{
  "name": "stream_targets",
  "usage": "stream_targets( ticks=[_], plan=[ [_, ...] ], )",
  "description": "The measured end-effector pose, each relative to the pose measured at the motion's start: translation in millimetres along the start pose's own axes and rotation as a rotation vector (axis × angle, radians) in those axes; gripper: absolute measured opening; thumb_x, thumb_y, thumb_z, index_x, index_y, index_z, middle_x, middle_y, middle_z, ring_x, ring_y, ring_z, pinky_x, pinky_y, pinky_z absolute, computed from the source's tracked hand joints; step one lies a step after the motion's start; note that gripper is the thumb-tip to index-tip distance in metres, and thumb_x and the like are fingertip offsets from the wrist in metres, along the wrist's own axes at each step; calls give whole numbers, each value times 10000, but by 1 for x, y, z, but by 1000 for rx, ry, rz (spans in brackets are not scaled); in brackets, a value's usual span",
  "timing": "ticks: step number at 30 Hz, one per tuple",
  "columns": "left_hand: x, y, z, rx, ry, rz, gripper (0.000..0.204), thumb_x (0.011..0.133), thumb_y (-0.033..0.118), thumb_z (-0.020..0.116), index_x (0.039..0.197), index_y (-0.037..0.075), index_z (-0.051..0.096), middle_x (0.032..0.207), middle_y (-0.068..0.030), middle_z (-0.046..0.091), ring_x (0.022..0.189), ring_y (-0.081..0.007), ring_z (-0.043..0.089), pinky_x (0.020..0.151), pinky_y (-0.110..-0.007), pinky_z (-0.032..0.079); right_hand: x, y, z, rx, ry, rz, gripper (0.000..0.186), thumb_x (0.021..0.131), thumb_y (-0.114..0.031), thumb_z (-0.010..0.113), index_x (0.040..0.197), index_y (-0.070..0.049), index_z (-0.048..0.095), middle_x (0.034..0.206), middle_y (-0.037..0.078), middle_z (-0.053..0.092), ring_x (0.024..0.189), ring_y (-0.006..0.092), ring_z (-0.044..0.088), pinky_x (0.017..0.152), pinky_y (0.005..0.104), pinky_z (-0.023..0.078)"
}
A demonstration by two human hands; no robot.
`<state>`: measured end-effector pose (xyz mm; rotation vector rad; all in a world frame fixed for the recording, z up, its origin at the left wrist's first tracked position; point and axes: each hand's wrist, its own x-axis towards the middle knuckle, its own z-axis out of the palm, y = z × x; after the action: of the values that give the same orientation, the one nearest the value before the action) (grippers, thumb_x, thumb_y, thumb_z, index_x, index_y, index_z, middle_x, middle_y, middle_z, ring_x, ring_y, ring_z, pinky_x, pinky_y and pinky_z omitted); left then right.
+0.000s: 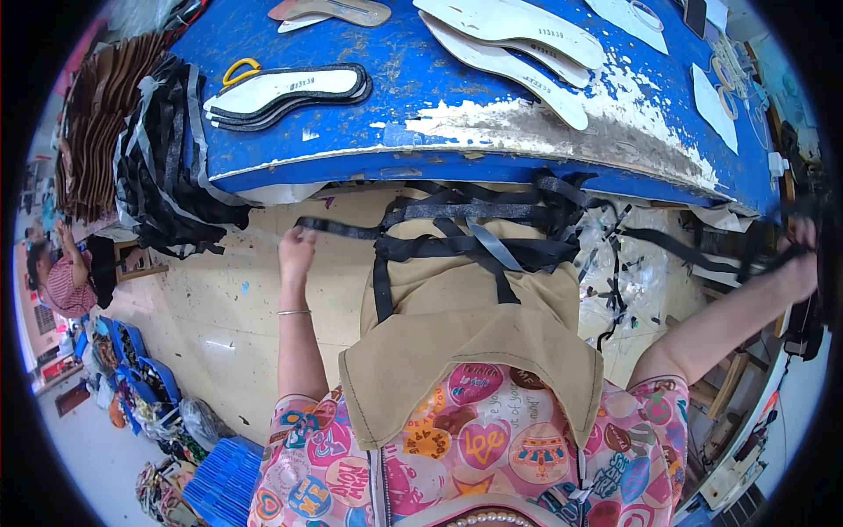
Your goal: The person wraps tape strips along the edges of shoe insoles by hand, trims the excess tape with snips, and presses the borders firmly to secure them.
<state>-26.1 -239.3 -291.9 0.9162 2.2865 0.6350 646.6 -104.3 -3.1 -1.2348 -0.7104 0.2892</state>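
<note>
Black straps stretched below a worn blue-painted workbench.
Left hand pinched shut on end of long black fabric strip; tangle of black straps across tan apron lap; right hand at far edge, clasping black strap, grip partly hidden.

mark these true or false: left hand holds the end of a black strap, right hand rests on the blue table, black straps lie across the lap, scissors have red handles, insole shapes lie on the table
1. The left hand holds the end of a black strap. True.
2. The right hand rests on the blue table. False: it is out at the far right, off the table, gripping dark strap material.
3. Black straps lie across the lap. True.
4. The scissors have red handles. False: the handles are yellow.
5. Insole shapes lie on the table. True.
</note>
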Motion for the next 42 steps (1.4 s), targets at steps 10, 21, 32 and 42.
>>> stream_targets(
  ticks=[10, 21, 32, 42],
  plan=[
    [-143, 239, 10, -870, -1242, 641, 707, 910, 557, 410, 1329, -13, 415, 1225, -173, 535, 1110, -257, 536, 959, -371, 414, -247, -10, 119, 190, -1546, 596, 334, 847, 21, 587, 1180, 10, 573, 916, 89, 669, 860, 132, 640, 764, 263, 497],
    [-86, 241, -3, -1559, -605, 257, 388, 999, 285, 348, 1289, 42, 434, 923, -55, 596, 785, -155, 518, 756, -345, 438, -209, 28, 78, -139, -1837, 843, 327, 836, -10, 600, 1155, 54, 572, 903, 96, 685, 830, 108, 629, 740, 245, 480],
    [-89, 231, 16, -1007, -810, 528, 461, 994, 318, 356, 1263, -48, 430, 892, -120, 601, 785, -189, 553, 736, -347, 464, -218, 41, 73, -799, -1616, 211, 221, 776, -90, 614, 992, -62, 653, 818, 147, 653, 715, 290, 634, 649, 329, 481],
    [-132, 259, 44, -1359, -1009, 280, 554, 989, 382, 296, 1427, 48, 239, 1431, -176, 316, 1296, -275, 340, 1051, -436, 314, -277, 26, 149, -149, -1313, 120, 278, 743, -101, 701, 996, -7, 633, 863, 80, 617, 753, 167, 598, 664, 270, 477]
  ],
)
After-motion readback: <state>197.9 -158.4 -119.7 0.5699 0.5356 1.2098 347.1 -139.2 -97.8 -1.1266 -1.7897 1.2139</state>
